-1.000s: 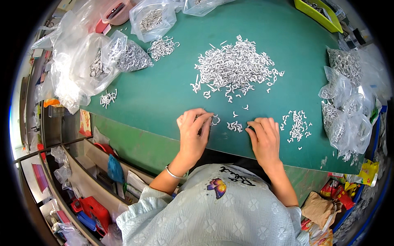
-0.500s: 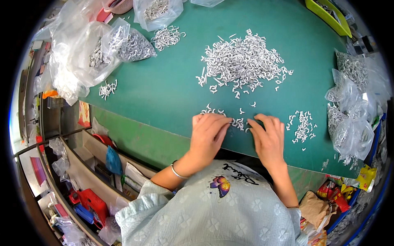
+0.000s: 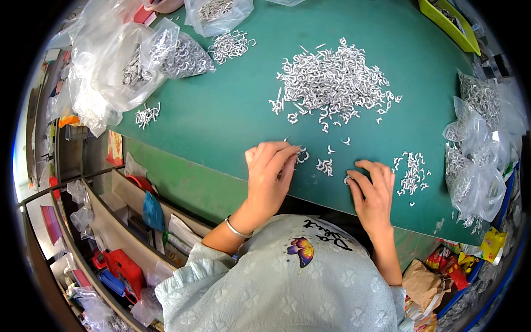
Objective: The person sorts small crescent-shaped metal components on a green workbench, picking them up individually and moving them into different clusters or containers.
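A big heap of small silver metal hooks [image 3: 334, 83] lies on the green table [image 3: 221, 116]. My left hand [image 3: 271, 174] rests on the table near its front edge, fingertips pinched on a few hooks [image 3: 302, 156]. My right hand [image 3: 373, 191] lies beside it, fingers curled on a single hook [image 3: 347, 180]. Between the hands sits a small cluster of hooks [image 3: 325, 166]. A smaller pile of hooks [image 3: 410, 172] lies just right of my right hand.
Clear plastic bags of hooks [image 3: 166, 55] crowd the far left, another bag [image 3: 218, 11] at the back, more bags [image 3: 478, 149] at the right edge. A yellow-green tray [image 3: 448, 25] sits far right. Shelves with red and blue items [image 3: 119, 265] stand below the table's left.
The view has shifted a little. My left hand has drawn back from the small cluster toward the left, and my right hand has slid slightly right, opening a gap between them.
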`<action>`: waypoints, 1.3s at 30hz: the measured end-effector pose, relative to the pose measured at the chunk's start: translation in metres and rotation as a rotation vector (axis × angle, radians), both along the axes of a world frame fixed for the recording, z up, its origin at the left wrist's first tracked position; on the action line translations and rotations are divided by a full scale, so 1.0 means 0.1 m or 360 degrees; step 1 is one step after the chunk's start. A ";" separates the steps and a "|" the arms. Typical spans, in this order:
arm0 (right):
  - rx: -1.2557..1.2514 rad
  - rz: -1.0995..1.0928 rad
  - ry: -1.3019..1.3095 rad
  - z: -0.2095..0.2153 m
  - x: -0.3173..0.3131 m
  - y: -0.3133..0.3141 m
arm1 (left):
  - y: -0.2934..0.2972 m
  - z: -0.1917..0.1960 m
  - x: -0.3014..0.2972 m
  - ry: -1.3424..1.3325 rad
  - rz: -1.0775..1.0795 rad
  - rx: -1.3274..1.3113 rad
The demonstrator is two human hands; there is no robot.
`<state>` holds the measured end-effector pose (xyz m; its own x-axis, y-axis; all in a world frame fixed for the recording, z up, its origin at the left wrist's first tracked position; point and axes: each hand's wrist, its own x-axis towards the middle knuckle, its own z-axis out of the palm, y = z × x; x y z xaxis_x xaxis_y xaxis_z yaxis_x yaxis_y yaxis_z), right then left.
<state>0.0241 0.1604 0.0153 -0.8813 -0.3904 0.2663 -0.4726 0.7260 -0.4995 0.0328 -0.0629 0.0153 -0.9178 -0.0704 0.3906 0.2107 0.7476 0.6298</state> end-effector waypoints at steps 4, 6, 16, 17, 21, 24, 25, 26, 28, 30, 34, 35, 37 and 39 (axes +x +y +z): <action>-0.0094 0.0050 -0.0040 0.04 -0.01 -0.12 | -0.10 -0.11 -0.06 -0.0028 0.0030 -0.0085; -0.0118 -0.0035 -0.0028 0.05 -0.03 -0.06 | -0.14 -0.10 -0.04 -0.0134 0.0013 -0.0143; 0.0166 0.0017 -0.0001 0.05 -0.05 -0.04 | 0.00 -0.09 0.07 -0.0232 -0.0228 -0.0219; 0.0099 -0.0010 -0.0010 0.02 -0.04 0.01 | 0.00 -0.10 0.07 -0.0188 -0.0213 -0.0188; 0.0029 0.0000 0.0004 0.06 -0.02 -0.11 | 0.16 -0.06 0.04 -0.0157 -0.0418 -0.0109; 0.0031 -0.0051 0.0025 0.02 -0.02 0.01 | 0.17 -0.10 0.05 -0.0206 -0.0392 -0.0155; -0.0015 -0.0100 0.0012 0.00 0.01 0.10 | 0.14 -0.09 0.05 -0.0178 -0.0327 -0.0185; -0.0061 -0.0150 -0.0002 -0.01 0.02 0.15 | 0.14 -0.06 0.04 -0.0192 -0.0323 -0.0138; -0.0057 -0.0248 -0.0029 0.03 0.03 0.11 | 0.16 0.00 0.04 -0.0227 -0.0326 -0.0045; 0.0075 -0.0284 0.0007 0.06 0.02 0.04 | 0.20 0.02 0.05 -0.0273 -0.0269 -0.0081; -0.0028 -0.0283 -0.0142 0.04 0.11 0.18 | 0.17 -0.04 0.06 -0.0255 -0.0277 -0.0192; -0.0067 -0.0215 -0.0173 0.06 0.11 0.18 | 0.18 -0.06 0.06 -0.0250 -0.0339 -0.0160; -0.0145 -0.0080 -0.0234 0.11 0.13 0.17 | 0.21 -0.11 0.05 -0.0238 -0.0466 -0.0094; -0.0247 -0.0229 -0.0204 0.07 0.12 0.22 | 0.31 -0.10 0.00 -0.0161 -0.0461 0.0042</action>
